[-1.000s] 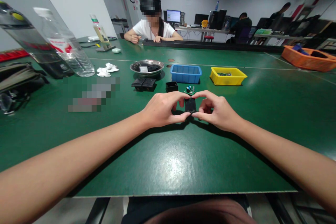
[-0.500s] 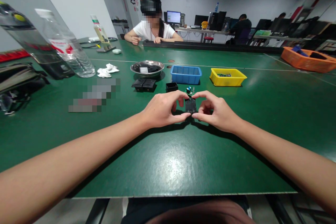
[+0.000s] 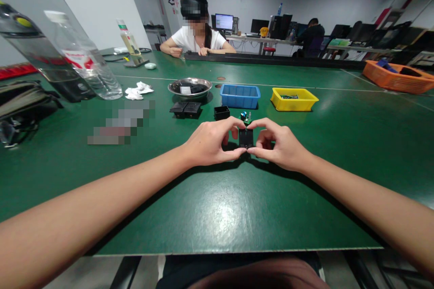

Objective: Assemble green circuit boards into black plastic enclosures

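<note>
Between my two hands is a small black square plastic part (image 3: pixel 246 138). My left hand (image 3: pixel 213 141) pinches its left side, forefinger at the top edge and thumb at the bottom. On the other side, my right hand (image 3: pixel 278 145) grips it the same way. Just beyond the fingertips a green circuit board (image 3: pixel 245 117) with upright components lies on the table. A small open black box (image 3: pixel 221 113) stands behind my left hand. Farther left sit flat black plastic pieces (image 3: pixel 185 109) side by side.
Across the green table (image 3: pixel 217 207) stand a metal bowl (image 3: pixel 190 95) with dark parts, a blue bin (image 3: pixel 240 98) and a yellow bin (image 3: pixel 294 105) holding small parts. Bottles (image 3: pixel 90 70) and crumpled tissue (image 3: pixel 139 91) are at left. An orange basket (image 3: pixel 396 82) is far right; a person (image 3: pixel 200 38) sits opposite.
The black part has tilted slightly in my fingers, so its face looks a little different. Both hands keep their pinch in nearly the same place.
</note>
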The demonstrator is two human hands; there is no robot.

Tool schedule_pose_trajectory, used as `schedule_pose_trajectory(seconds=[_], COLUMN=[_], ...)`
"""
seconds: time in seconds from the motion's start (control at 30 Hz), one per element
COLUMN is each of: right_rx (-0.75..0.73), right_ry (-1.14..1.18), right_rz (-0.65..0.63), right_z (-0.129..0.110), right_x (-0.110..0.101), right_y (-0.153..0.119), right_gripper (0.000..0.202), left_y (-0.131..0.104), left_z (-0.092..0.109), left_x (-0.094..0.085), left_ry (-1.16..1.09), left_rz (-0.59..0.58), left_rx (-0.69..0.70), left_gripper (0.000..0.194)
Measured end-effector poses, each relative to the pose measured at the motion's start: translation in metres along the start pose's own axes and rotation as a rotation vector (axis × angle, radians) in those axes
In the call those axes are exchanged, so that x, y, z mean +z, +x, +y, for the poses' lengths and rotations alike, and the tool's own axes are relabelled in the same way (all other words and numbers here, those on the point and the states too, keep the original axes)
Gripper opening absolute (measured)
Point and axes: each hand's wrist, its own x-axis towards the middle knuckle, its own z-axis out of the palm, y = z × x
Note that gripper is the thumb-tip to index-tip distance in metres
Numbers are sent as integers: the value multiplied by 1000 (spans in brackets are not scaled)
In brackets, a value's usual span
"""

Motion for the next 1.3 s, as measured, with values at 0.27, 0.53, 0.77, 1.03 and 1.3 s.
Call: schedule_pose_trajectory(seconds=[0.27, 0.53, 0.77, 1.03, 1.3], right_rx=[-14, -28, -39, -93, -102], right_ry=[-9, -10, 20, 17, 2], right_rz=[-6, -7, 2, 10, 4], right_z=[-1, -2, -1, 3, 2], right_x=[0, 0, 0, 1, 1], right_y=[0, 0, 0, 0, -1], right_gripper=[43, 43, 43, 44, 44], left_y=[0, -1, -1, -1, -2], left_z=[0, 1, 0, -2, -3], left_x=[1, 1, 0, 1, 1], left_ry=[5, 5, -6, -8, -6], left_rz=[16, 13, 6, 30, 34], left_rx=[21, 24, 31, 77, 93], left_gripper=[39, 40, 44, 40, 40])
